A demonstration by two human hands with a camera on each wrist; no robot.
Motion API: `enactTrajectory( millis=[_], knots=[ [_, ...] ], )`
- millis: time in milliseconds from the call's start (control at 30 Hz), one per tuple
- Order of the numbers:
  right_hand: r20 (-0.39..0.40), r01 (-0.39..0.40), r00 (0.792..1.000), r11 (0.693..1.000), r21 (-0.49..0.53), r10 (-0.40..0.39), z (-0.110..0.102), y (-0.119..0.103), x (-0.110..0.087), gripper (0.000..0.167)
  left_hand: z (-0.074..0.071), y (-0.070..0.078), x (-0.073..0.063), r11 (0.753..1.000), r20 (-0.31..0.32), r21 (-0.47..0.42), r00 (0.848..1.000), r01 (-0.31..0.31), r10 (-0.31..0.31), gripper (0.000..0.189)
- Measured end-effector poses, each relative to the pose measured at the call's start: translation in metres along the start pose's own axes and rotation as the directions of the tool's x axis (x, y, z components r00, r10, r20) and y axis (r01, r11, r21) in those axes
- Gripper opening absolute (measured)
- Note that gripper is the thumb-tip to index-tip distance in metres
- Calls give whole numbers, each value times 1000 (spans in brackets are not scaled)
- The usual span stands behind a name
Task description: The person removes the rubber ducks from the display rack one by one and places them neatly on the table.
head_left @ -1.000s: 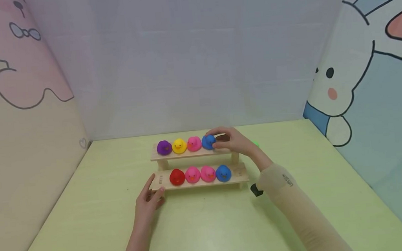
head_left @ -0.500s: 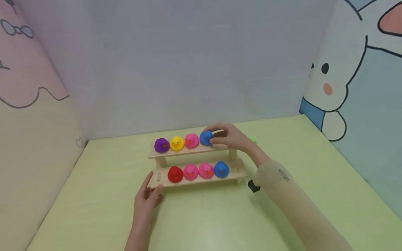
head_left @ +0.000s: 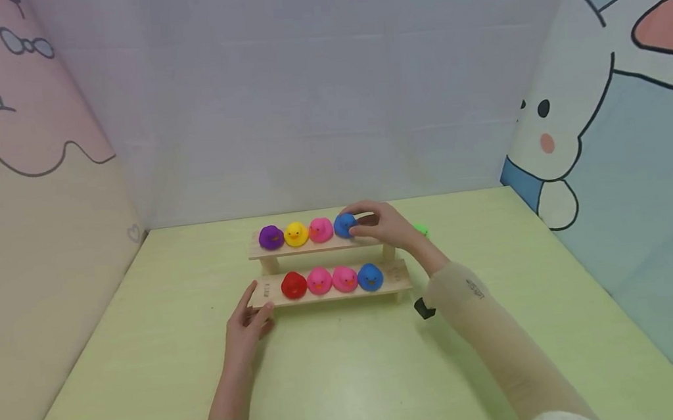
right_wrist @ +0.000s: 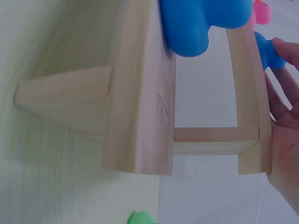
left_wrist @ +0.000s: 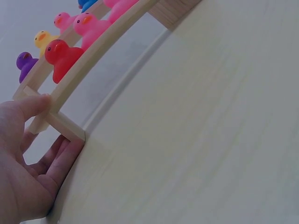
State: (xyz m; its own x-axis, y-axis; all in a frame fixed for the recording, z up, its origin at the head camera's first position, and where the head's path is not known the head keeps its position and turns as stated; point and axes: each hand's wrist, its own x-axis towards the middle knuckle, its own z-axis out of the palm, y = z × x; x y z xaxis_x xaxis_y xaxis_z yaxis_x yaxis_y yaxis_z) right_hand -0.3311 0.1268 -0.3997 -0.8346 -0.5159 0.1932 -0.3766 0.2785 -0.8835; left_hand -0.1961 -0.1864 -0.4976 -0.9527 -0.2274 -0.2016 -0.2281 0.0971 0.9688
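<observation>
A two-tier wooden stand (head_left: 399, 275) holds a row of rubber ducks on each shelf. On the upper shelf, purple (head_left: 271, 237), yellow (head_left: 296, 234) and pink ducks sit left of a blue rubber duck (head_left: 344, 226). My right hand (head_left: 386, 226) pinches that blue duck between thumb and fingers; it sits at shelf level. Below are a red duck (head_left: 293, 285), two pink ducks and another blue duck (head_left: 370, 277). My left hand (head_left: 245, 329) grips the stand's lower left end, with the thumb (left_wrist: 36, 104) on the shelf and fingers by the leg.
A small green object (head_left: 421, 230), partly hidden by my right wrist, lies on the table (head_left: 349, 367) behind the stand's right end. A plain white backdrop stands behind, with cartoon-printed panels on both sides. Each wrist carries a small black device.
The head view has shifted slightly. My right hand keeps its pinch on the upper blue duck, and my left hand keeps its hold on the stand; the ducks look unmoved.
</observation>
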Motion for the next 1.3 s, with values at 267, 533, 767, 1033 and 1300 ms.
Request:
enactTrajectory(
  millis=[267, 533, 767, 1033, 1300],
  knots=[
    [-144, 95, 985, 995, -39, -100, -2, -1, -9, 37, 1, 2, 1, 1000, 6, -20, 1000, 5, -5, 66],
    [-280, 134, 944, 979, -156, -174, -21, -29, -35, 40, 2, 1, 2, 1000, 6, -11, 1000, 11, -11, 65],
    [-364, 140, 899, 947, -289, -244, -46, -20, -49, 40, 2, 3, 2, 1000, 7, -5, 1000, 4, -4, 65],
    [-440, 79, 857, 912, -402, -268, -73, 32, -58, 39, 1, 2, 1, 1000, -1, 1, 1000, 13, -13, 65],
    [-477, 23, 839, 892, -451, -263, -89, 66, -70, 38, 1, 0, 2, 1000, 1, -5, 1000, 14, -14, 64]
  ],
)
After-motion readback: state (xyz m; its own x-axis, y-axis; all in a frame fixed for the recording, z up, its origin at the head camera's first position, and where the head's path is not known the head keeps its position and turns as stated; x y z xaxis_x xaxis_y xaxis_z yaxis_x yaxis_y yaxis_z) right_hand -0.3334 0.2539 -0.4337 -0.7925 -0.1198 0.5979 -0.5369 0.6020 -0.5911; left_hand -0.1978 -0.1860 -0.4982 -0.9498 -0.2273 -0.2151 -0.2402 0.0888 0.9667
